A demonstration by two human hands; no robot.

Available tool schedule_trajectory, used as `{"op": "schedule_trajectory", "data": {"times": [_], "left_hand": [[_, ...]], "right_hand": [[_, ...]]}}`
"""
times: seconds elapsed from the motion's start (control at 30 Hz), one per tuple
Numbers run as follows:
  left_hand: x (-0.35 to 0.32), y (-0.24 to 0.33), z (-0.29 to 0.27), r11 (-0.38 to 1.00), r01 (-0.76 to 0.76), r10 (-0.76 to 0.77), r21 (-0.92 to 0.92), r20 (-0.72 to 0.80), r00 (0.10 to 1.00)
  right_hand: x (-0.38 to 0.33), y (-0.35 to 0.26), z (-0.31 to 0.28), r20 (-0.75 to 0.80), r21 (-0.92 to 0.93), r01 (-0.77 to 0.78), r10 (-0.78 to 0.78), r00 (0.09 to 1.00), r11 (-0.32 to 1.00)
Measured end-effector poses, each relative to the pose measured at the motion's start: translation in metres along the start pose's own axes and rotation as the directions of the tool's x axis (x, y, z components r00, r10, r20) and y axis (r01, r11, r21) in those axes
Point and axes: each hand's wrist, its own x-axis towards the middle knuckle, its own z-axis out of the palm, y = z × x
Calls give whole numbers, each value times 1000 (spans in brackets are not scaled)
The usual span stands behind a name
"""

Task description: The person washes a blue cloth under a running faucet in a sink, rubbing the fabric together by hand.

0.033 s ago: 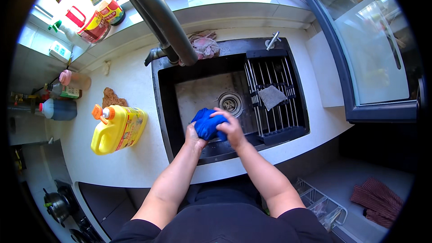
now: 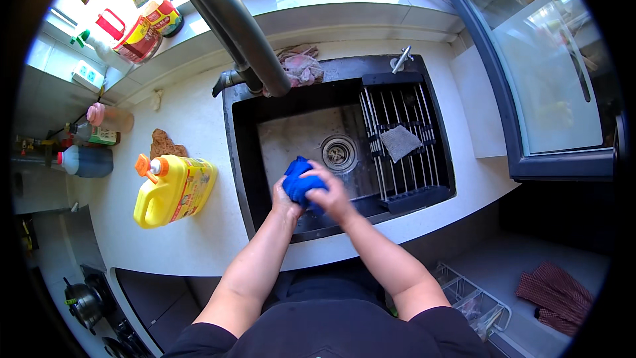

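Observation:
Over the near part of the dark sink (image 2: 242, 159), a bunched blue cloth (image 2: 301, 182) is squeezed between my two hands. My left hand (image 2: 285, 200) grips it from the left and below, its fingers mostly hidden by the cloth. My right hand (image 2: 331, 193) wraps round it from the right, thumb and fingers bent over the top. Just beyond the cloth lies the round metal drain (image 2: 338, 153). Above the sink's far left side hangs the grey faucet (image 2: 242, 33); no water stream shows.
A black-ended drying rack (image 2: 414, 197) spans the sink's right side, with a grey scouring pad (image 2: 401, 143) on it. A yellow jug with an orange pump (image 2: 175, 189) stands left, near a brown rag (image 2: 165, 144). A crumpled pinkish cloth (image 2: 301, 68) lies behind the sink. An open window (image 2: 510, 93) juts in at right.
My right hand has shifted slightly left and nearer to me, closing further over the blue cloth. The cloth is more bunched up. My left hand has barely moved.

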Motion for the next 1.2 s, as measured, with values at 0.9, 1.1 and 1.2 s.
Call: {"op": "schedule_trajectory", "data": {"times": [0.9,1.1,1.2], "left_hand": [[22,-3,-56,979,199,-184,-39,246,952],[-3,-17,17,999,29,-25,27,-130,991],[3,-5,-8,975,195,-202,109,59,978]], "right_hand": [[-7,-5,49,-157,-423,245,-337,928,872],[7,52,31,-509,-507,-115,-189,840,854],[-21,30,51,-265,-468,114,-262,928,876]]}}
